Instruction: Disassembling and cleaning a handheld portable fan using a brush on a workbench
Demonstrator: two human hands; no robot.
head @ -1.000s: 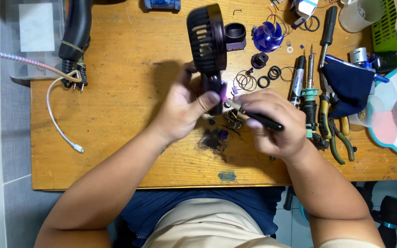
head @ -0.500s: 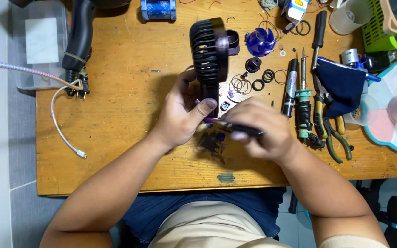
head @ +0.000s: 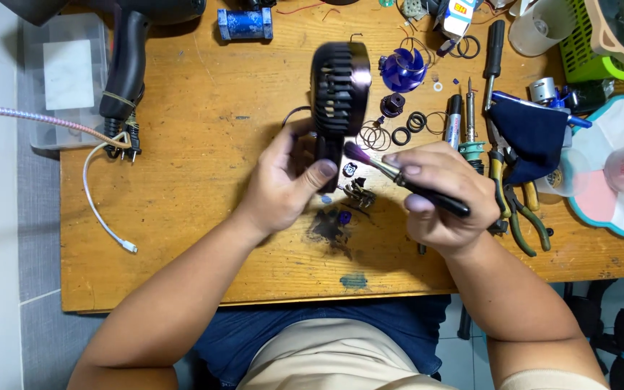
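My left hand (head: 287, 180) grips the handle of a small black handheld fan (head: 339, 90), holding it upright over the wooden table (head: 204, 144); its grille head points away from me. My right hand (head: 445, 198) holds a thin dark-handled tool (head: 406, 180) whose purple tip sits just beside the fan's handle. Small loose parts (head: 355, 191) and a purple cap (head: 344, 217) lie on the table under my hands, next to a dark stain.
A blue fan blade (head: 404, 70), black rings (head: 409, 126), screwdrivers, a soldering iron (head: 471, 137), pliers (head: 518, 217) and a dark cloth (head: 532, 137) lie to the right. A green basket (head: 586, 50) stands at the back right, a white cable (head: 99, 195) at the left.
The fan has been raised and tilted so its head stands more upright. My right hand has swung the tool's tip up toward the fan's handle. The camera view shifted slightly.
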